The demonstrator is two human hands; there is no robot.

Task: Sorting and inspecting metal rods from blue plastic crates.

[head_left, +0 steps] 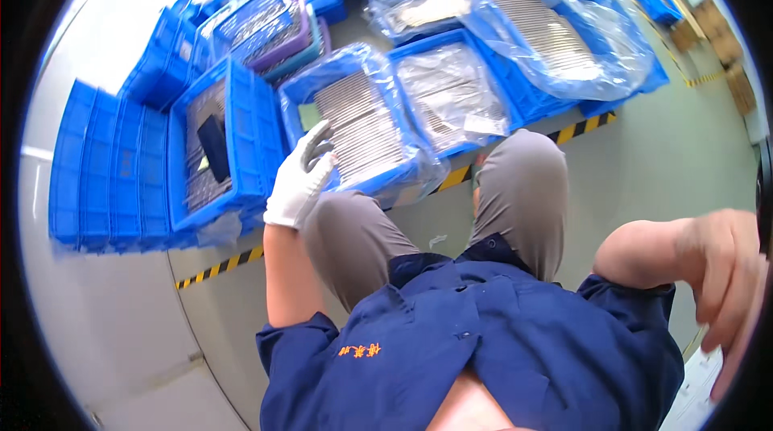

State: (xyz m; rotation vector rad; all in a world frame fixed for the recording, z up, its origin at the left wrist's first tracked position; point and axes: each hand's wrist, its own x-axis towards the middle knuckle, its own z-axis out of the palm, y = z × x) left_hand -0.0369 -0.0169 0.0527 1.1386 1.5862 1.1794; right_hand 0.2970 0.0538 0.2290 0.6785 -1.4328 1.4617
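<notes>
My left hand (299, 181), in a white glove with bare fingertips, reaches over the near left edge of a blue crate (377, 181). Its thumb and fingers are apart, with nothing visible between them. Inside that crate, rows of slim silver metal rods (362, 129) lie on clear plastic lining, right beside my fingertips. A small green piece (309, 115) lies at the crate's left side. My right hand (723, 282), bare and somewhat blurred, is raised at the far right, away from the crates. Its fingers are stretched downward, and I see nothing held in them.
Left of the rods stands a blue crate (256, 113) with a dark cloth (212, 149) inside, beside stacked blue crates (105, 165). Plastic-covered rods fill another crate (451, 93); a larger bagged batch (551, 36) sits farther right. Striped floor tape (584, 131) runs along the crates. Cardboard boxes (717, 36) stand far right.
</notes>
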